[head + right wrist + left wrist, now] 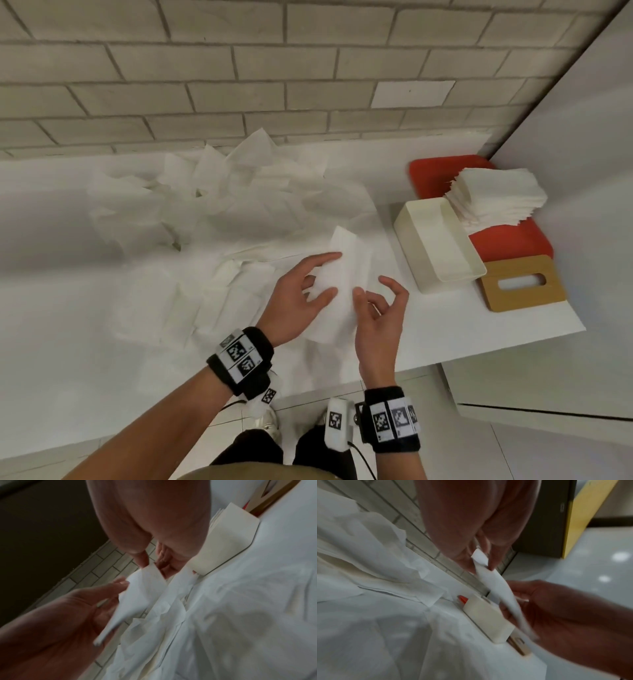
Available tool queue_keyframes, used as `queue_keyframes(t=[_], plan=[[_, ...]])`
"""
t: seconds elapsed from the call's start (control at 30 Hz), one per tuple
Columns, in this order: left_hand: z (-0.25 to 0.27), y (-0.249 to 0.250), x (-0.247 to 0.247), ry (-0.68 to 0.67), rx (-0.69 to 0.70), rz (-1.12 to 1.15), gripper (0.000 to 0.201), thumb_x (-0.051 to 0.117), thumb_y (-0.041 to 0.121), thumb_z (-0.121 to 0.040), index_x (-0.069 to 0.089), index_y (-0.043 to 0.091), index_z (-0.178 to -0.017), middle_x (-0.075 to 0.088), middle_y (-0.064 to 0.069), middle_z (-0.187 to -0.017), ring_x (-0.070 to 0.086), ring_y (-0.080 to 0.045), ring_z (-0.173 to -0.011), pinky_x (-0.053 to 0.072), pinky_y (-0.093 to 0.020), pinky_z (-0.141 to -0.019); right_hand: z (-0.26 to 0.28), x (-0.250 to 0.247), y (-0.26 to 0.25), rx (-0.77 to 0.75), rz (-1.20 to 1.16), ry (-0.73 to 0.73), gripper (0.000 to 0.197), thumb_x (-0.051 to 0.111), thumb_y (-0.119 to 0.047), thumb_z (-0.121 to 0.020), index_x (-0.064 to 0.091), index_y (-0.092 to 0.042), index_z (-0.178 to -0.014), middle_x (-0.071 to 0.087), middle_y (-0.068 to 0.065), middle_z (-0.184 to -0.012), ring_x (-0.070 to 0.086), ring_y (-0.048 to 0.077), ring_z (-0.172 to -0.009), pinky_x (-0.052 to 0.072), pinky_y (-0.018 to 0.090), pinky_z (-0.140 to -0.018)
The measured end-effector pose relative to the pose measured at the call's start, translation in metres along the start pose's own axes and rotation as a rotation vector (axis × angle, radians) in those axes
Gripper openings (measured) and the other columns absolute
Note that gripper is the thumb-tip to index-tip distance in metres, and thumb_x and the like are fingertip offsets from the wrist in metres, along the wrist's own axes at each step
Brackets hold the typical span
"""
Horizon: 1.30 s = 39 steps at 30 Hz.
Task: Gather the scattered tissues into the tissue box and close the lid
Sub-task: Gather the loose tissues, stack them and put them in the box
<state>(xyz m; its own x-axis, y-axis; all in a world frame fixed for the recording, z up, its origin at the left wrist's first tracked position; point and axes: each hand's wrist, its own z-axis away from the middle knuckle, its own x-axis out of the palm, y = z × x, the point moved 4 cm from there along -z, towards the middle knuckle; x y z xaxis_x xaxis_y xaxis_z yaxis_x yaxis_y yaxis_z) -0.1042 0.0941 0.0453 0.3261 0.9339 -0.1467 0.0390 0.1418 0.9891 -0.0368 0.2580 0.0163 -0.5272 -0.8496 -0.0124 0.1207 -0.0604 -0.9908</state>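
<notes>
Here your left hand [301,294] pinches the upper end of one folded tissue [346,270] between thumb and fingers, while your right hand [378,318] has a looser grip, thumb on the lower part and fingers curled apart. The tissue sits lifted at frame centre over the tabletop [68,342]. The open tissue box [438,240] lies just right, its wooden lid [520,282] beside it; scattered tissues [222,198] crowd the upper left.

Both hands [137,547] pinch folded tissue [137,592] over loose tissues [223,615]; box [223,545] beyond.
</notes>
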Motion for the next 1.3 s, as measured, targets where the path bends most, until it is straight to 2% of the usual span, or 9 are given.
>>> queue_keyframes(t=[0.1, 0.27, 0.4, 0.6, 0.73, 0.9, 1.07, 1.17, 1.3], plan=[[-0.015, -0.043, 0.015, 0.128, -0.197, -0.148, 0.05, 0.076, 0.019, -0.097, 0.054, 0.027, -0.141, 0.069, 0.006, -0.118, 0.071, -0.014, -0.091, 0.058, -0.027, -0.082, -0.018, -0.014, 0.02, -0.024, 0.249, 0.096, 0.036, 0.072, -0.027, -0.103, 0.048, -0.031, -0.13, 0.074, -0.002, -0.09, 0.07, 0.004, -0.075, 0.052, 0.015, -0.069], [-0.02, -0.102, 0.043, 0.017, -0.473, -0.415, 0.055, 0.065, 0.033, -0.103, 0.044, 0.011, -0.148, 0.07, -0.005, -0.115, 0.064, -0.028, -0.122, 0.052, -0.039, -0.104, -0.033, -0.013, 0.077, 0.092, 0.477, 0.008, 0.023, 0.062, -0.013, -0.107, 0.045, -0.02, -0.122, 0.066, 0.001, -0.075, 0.064, 0.016, -0.067, 0.052, 0.036, -0.07], [-0.018, -0.108, 0.057, 0.004, -0.534, -0.489, 0.051, 0.064, 0.041, -0.102, 0.047, 0.01, -0.14, 0.067, -0.011, -0.125, 0.067, -0.034, -0.116, 0.052, -0.039, -0.092, -0.033, -0.009, 0.089, 0.073, 0.496, 0.012, 0.019, 0.058, -0.011, -0.108, 0.045, -0.021, -0.118, 0.066, 0.006, -0.075, 0.061, 0.017, -0.065, 0.044, 0.02, -0.062], [-0.019, -0.093, 0.056, 0.004, -0.479, -0.568, 0.032, 0.063, 0.04, -0.104, 0.055, 0.012, -0.115, 0.067, -0.007, -0.106, 0.066, -0.032, -0.1, 0.047, -0.038, -0.079, -0.031, -0.011, 0.085, 0.05, 0.487, -0.023, 0.016, 0.058, -0.018, -0.108, 0.046, -0.024, -0.118, 0.066, 0.003, -0.082, 0.061, 0.014, -0.069, 0.046, 0.025, -0.069], [-0.031, -0.054, 0.062, -0.009, -0.267, -0.446, 0.02, 0.064, 0.033, -0.105, 0.055, 0.016, -0.099, 0.059, 0.003, -0.079, 0.058, -0.017, -0.074, 0.045, -0.032, -0.07, -0.029, -0.019, 0.059, 0.074, 0.466, 0.038, 0.02, 0.055, -0.04, -0.109, 0.045, -0.028, -0.121, 0.062, -0.002, -0.115, 0.065, 0.019, -0.103, 0.053, 0.037, -0.087], [-0.035, -0.001, 0.07, -0.038, -0.027, -0.239, 0.022, 0.056, 0.035, -0.11, 0.044, 0.018, -0.103, 0.053, -0.014, -0.074, 0.039, -0.016, -0.057, 0.035, -0.028, -0.055, -0.03, -0.03, 0.003, 0.311, 0.0, 0.009, 0.031, 0.049, -0.053, -0.111, 0.038, -0.036, -0.134, 0.067, -0.005, -0.113, 0.068, 0.007, -0.099, 0.051, 0.022, -0.076], [-0.032, -0.026, 0.068, 0.11, -0.161, -0.158, 0.023, 0.061, 0.033, -0.108, 0.044, 0.022, -0.119, 0.072, -0.002, -0.079, 0.063, -0.009, -0.06, 0.048, -0.028, -0.054, -0.05, -0.042, 0.005, 0.024, 0.166, 0.025, 0.039, 0.06, -0.02, -0.109, 0.038, -0.032, -0.139, 0.073, -0.001, -0.089, 0.069, 0.009, -0.073, 0.055, 0.019, -0.067], [-0.029, -0.068, 0.073, 0.072, -0.367, -0.216, 0.033, 0.062, 0.03, -0.106, 0.043, 0.018, -0.131, 0.074, 0.0, -0.095, 0.071, -0.014, -0.08, 0.059, -0.034, -0.073, -0.058, -0.039, 0.04, 0.065, 0.431, -0.079, 0.036, 0.055, -0.009, -0.108, 0.044, -0.03, -0.135, 0.068, 0.002, -0.091, 0.066, 0.014, -0.071, 0.05, 0.019, -0.063], [-0.021, -0.099, 0.076, 0.005, -0.498, -0.296, 0.03, 0.058, 0.021, -0.108, 0.044, 0.011, -0.133, 0.067, -0.007, -0.09, 0.069, -0.019, -0.075, 0.061, -0.03, -0.064, -0.059, -0.037, 0.066, 0.058, 0.688, -0.194, 0.031, 0.05, -0.003, -0.107, 0.045, -0.022, -0.131, 0.064, 0.001, -0.095, 0.064, 0.018, -0.085, 0.044, 0.024, -0.073]])
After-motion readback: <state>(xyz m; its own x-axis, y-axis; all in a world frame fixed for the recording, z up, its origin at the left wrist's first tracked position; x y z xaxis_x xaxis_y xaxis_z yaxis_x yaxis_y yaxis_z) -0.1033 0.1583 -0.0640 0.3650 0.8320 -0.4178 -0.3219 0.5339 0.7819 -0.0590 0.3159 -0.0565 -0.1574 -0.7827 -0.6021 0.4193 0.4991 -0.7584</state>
